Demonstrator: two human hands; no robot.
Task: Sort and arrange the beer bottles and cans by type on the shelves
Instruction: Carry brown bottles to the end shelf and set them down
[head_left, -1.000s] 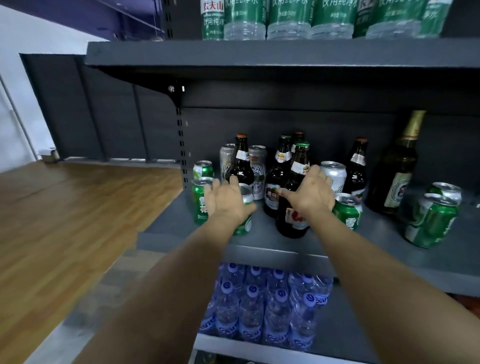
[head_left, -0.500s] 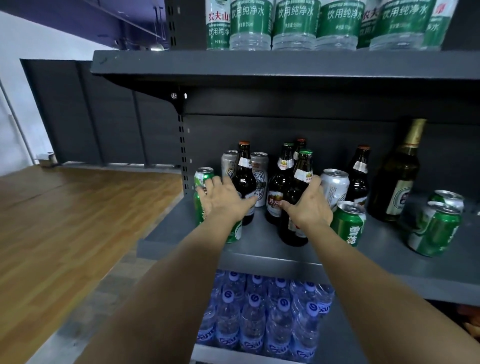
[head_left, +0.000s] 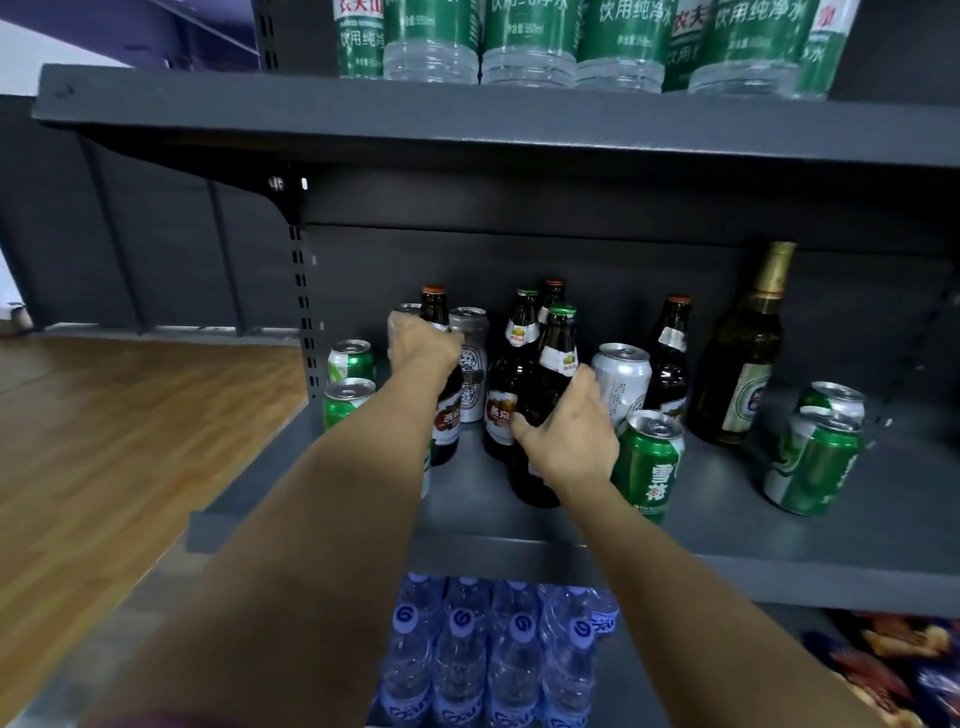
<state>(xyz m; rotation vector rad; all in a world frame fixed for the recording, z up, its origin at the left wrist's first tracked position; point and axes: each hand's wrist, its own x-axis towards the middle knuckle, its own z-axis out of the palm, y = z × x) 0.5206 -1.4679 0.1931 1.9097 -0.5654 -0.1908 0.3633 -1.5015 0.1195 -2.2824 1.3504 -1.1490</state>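
Beer bottles and cans stand mixed on the grey middle shelf (head_left: 727, 525). My left hand (head_left: 422, 349) is curled round the shoulder of a brown bottle with an orange cap (head_left: 434, 306). My right hand (head_left: 569, 434) grips the body of a dark bottle with a green cap (head_left: 560, 343) at the front of the cluster. Two more brown bottles (head_left: 522, 332) stand behind it. Silver cans (head_left: 470, 338) stand at the back, and two green cans (head_left: 349, 382) stand at the shelf's left end. A green can (head_left: 649, 462) stands just right of my right hand.
A white can (head_left: 621, 376), another brown bottle (head_left: 672, 353) and a tall green bottle with gold foil (head_left: 743, 364) stand to the right. Two green cans (head_left: 815, 457) lean at far right. Water bottles fill the shelf above (head_left: 530, 47) and the one below (head_left: 493, 649).
My left hand has moved from the green can near the front back to the orange-capped bottle. My right hand stays on the green-capped bottle. The view has come closer.
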